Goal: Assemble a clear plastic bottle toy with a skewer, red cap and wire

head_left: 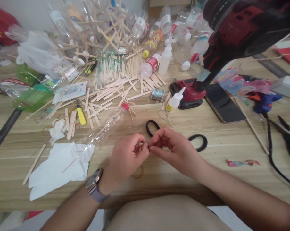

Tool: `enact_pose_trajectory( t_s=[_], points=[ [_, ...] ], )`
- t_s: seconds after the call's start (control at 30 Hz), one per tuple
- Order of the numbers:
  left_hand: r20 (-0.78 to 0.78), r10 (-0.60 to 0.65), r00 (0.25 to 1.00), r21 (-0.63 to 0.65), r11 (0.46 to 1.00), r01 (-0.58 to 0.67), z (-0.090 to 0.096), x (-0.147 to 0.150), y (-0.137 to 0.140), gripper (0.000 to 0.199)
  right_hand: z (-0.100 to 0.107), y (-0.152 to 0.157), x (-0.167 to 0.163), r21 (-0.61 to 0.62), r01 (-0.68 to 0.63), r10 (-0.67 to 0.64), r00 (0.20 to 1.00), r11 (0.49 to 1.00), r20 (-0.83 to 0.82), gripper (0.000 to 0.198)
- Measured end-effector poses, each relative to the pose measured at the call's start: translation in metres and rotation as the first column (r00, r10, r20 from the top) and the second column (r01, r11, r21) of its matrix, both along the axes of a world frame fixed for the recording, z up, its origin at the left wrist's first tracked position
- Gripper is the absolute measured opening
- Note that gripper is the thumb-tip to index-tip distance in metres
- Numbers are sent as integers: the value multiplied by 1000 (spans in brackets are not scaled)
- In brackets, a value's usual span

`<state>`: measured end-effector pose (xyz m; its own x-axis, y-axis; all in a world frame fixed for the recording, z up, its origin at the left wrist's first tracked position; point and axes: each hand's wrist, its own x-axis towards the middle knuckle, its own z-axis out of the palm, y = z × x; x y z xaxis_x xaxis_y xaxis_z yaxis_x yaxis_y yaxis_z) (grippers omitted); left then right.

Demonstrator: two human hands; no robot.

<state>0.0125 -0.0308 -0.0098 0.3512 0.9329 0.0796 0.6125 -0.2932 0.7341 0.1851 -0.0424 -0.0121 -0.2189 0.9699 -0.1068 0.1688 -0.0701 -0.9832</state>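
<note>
My left hand [130,152] and my right hand [172,147] meet fingertip to fingertip over the table. Both are closed in a pinch around something tiny and thin between them, too small to name. Just behind and beside my right hand lie scissors with black handles [200,143], their blades hidden. To the left of my left hand a clear plastic bottle with a red cap [111,117] lies on its side, a thin stick inside it. Part of it rests over white tissue [60,170]. A rubber band [138,172] lies below my left hand.
Wooden craft sticks [111,93] and several plastic bottles [147,67] crowd the back. A red and black power drill [195,93] stands at right, near a glue bottle [175,101], a thread spool [157,94], a phone [224,102] and a blue glue gun [262,104]. A yellow-handled tool [81,115] lies left.
</note>
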Motion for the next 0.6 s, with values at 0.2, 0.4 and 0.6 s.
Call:
enact_pose_trajectory(
  t_s=[0.2,0.4,0.6],
  points=[
    [57,-19,998,47,999,16,-1,0,0,9,4,5,-2,-306,-24,-74,950,952,-304,20],
    [54,-43,998,63,997,40,-2,1,-1,10,5,9,-2,-422,-55,-114,924,905,-365,16],
    [47,-59,997,72,996,55,-3,2,-1,9,3,8,-1,-433,-50,-114,932,900,-344,13]
  ],
)
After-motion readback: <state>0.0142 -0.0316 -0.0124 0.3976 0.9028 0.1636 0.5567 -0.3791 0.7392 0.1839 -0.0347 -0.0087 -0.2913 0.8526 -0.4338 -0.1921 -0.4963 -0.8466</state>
